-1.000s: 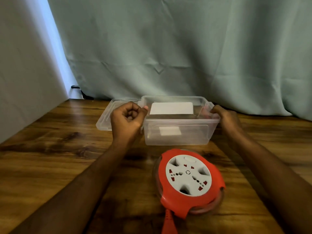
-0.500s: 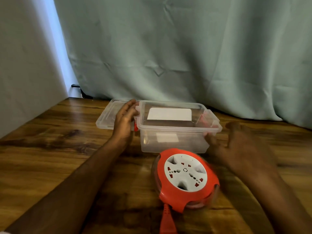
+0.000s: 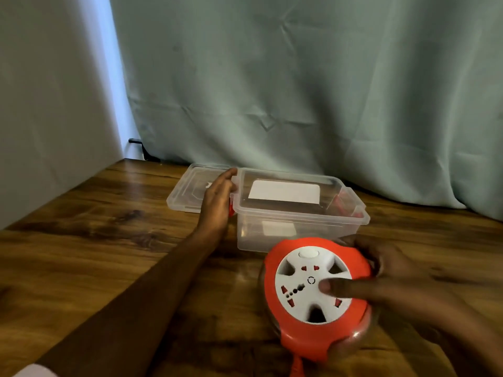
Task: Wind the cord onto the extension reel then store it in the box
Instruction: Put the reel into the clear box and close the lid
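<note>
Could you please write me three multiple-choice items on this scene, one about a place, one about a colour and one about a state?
1. Where does the lid lie?
A. On the box
B. On the table, left of the box
C. Inside the box

2. What colour is the extension reel's outer housing?
A. Orange-red
B. Blue
C. Black

3. How is the box now?
A. Closed
B. Open, with the reel inside
C. Open, with the reel outside it

Answers:
1 B: the clear lid rests on the wooden table beside the box, behind the left hand.
2 A: an orange-red shell surrounds the white socket face.
3 C: the box has no lid on, and the right hand grips the reel in front of it.
</note>
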{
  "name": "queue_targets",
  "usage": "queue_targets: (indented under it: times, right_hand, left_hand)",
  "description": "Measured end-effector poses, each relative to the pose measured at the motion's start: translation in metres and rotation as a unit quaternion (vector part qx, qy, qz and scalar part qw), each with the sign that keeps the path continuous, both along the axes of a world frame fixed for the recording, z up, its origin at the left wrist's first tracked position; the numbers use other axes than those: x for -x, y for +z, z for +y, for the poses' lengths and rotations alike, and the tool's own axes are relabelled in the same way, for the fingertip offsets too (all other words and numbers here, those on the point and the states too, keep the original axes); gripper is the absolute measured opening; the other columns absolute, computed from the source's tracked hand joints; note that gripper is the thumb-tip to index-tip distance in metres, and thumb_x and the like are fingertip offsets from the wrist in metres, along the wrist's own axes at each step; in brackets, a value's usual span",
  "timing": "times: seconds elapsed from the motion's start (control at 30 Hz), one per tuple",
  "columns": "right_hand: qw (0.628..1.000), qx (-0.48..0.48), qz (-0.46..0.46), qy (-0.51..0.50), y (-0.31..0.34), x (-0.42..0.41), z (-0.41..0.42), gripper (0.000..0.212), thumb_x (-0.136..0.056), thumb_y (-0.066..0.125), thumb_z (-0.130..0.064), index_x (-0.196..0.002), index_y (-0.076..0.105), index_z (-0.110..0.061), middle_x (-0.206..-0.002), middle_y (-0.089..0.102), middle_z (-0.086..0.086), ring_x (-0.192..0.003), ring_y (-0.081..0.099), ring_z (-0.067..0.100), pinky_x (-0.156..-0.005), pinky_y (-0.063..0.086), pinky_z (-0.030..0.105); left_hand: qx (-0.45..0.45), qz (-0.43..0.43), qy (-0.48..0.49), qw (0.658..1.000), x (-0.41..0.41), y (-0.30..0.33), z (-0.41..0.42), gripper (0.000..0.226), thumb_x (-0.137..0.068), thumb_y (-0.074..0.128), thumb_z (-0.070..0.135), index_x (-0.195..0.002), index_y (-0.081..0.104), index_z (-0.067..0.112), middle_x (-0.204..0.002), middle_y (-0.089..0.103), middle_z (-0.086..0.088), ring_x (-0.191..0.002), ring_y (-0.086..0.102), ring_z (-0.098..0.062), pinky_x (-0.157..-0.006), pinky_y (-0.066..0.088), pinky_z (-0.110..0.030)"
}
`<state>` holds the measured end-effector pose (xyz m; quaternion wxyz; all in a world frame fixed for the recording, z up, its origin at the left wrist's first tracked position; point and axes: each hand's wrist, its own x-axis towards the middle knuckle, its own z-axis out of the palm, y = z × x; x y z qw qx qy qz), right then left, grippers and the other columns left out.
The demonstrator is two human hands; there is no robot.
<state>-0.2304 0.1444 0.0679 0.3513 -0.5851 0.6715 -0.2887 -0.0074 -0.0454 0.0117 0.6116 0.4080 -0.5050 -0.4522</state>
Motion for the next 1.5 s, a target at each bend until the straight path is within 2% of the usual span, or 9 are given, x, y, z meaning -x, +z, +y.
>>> queue_targets:
  times: [0.17, 0.27, 0.37, 0.47, 0.83, 1.07, 1.17, 1.3, 1.5]
  right_hand:
    - [0.996, 0.086, -0.002, 0.036, 0.039, 0.014, 0.000, 0.066, -0.050, 0.095, -0.023, -0.113, 0.076, -0.031, -0.105, 0.080, -0.009, -0.089, 0.079, 0.015, -0.073, 0.066, 0.033]
    - [0.972, 0.219, 0.082, -0.014, 0.094, 0.019, -0.006, 0.073, -0.035, 0.099, -0.062, -0.103, 0.077, -0.045, -0.098, 0.079, -0.019, -0.079, 0.076, 0.003, -0.061, 0.059, 0.012]
    - [0.922, 0.353, 0.140, -0.068, 0.132, 0.025, -0.015, 0.091, -0.029, 0.088, -0.081, -0.113, 0.072, -0.051, -0.111, 0.076, -0.017, -0.094, 0.075, 0.008, -0.077, 0.065, 0.034]
    - [0.874, 0.432, 0.215, -0.058, 0.152, 0.005, -0.045, 0.066, -0.066, 0.093, -0.043, -0.127, 0.069, -0.035, -0.126, 0.071, -0.006, -0.107, 0.069, 0.018, -0.095, 0.058, 0.045]
    - [0.963, 0.238, 0.100, 0.079, 0.067, -0.021, -0.171, 0.048, -0.071, 0.092, -0.004, -0.117, 0.077, -0.010, -0.103, 0.079, 0.008, -0.093, 0.076, 0.025, -0.082, 0.064, 0.031]
    - [0.990, 0.135, 0.003, 0.047, 0.031, -0.008, -0.192, 0.045, -0.077, 0.089, -0.009, -0.118, 0.070, -0.009, -0.095, 0.077, 0.012, -0.075, 0.076, 0.022, -0.062, 0.062, 0.027]
    - [0.978, 0.155, 0.126, 0.054, 0.022, -0.005, -0.193, 0.045, -0.075, 0.091, -0.037, -0.113, 0.074, -0.021, -0.103, 0.078, 0.000, -0.091, 0.076, 0.020, -0.085, 0.063, 0.043]
    - [0.906, 0.270, 0.326, -0.012, 0.041, -0.016, -0.177, 0.033, -0.078, 0.083, -0.056, -0.098, 0.080, -0.031, -0.113, 0.068, -0.012, -0.104, 0.065, 0.013, -0.086, 0.054, 0.035]
    - [0.927, 0.346, 0.031, -0.143, 0.045, 0.033, -0.159, 0.029, -0.089, 0.076, -0.049, -0.090, 0.082, -0.020, -0.081, 0.078, 0.000, -0.075, 0.073, 0.022, -0.075, 0.063, 0.045]
  left_hand:
    - [-0.010, -0.004, -0.016, 1.000, -0.003, -0.001, 0.002, 0.042, -0.107, 0.039, 0.015, -0.143, 0.059, 0.019, -0.137, 0.068, -0.010, -0.121, 0.068, -0.027, -0.098, 0.060, -0.047]
    - [-0.010, -0.014, -0.026, 1.000, -0.003, -0.001, 0.000, 0.040, -0.109, 0.038, 0.019, -0.145, 0.056, 0.021, -0.136, 0.066, -0.005, -0.115, 0.069, -0.019, -0.084, 0.064, -0.031]
    - [-0.004, -0.024, -0.034, 0.999, -0.004, -0.003, -0.003, 0.040, -0.110, 0.038, 0.021, -0.146, 0.055, 0.021, -0.133, 0.067, -0.004, -0.108, 0.069, -0.012, -0.076, 0.062, -0.021]
    - [0.002, -0.022, -0.031, 0.999, -0.003, -0.004, -0.003, 0.041, -0.109, 0.038, 0.018, -0.146, 0.056, 0.018, -0.132, 0.069, -0.006, -0.110, 0.070, -0.015, -0.080, 0.062, -0.022]
    - [0.016, -0.057, -0.031, 0.998, 0.003, -0.007, -0.002, 0.045, -0.111, 0.033, 0.023, -0.156, 0.041, 0.027, -0.157, 0.046, 0.001, -0.133, 0.052, -0.015, -0.085, 0.050, -0.012]
    - [0.034, -0.055, -0.022, 0.998, 0.004, -0.016, -0.009, 0.064, -0.090, 0.038, 0.051, -0.152, 0.045, 0.032, -0.157, 0.049, 0.002, -0.144, 0.048, -0.020, -0.119, 0.042, -0.050]
    - [0.042, -0.067, -0.020, 0.997, 0.004, -0.017, -0.010, 0.058, -0.096, 0.035, 0.044, -0.151, 0.046, 0.030, -0.156, 0.049, 0.002, -0.142, 0.049, -0.020, -0.117, 0.044, -0.050]
    - [0.067, -0.109, 0.002, 0.992, 0.003, -0.020, -0.014, 0.042, -0.111, 0.035, 0.020, -0.150, 0.047, 0.024, -0.155, 0.049, 0.003, -0.140, 0.049, -0.017, -0.118, 0.044, -0.048]
    - [0.073, -0.146, 0.077, 0.984, -0.016, -0.014, -0.016, 0.034, -0.109, 0.040, 0.014, -0.137, 0.060, 0.019, -0.135, 0.063, 0.003, -0.128, 0.058, -0.016, -0.109, 0.050, -0.039]
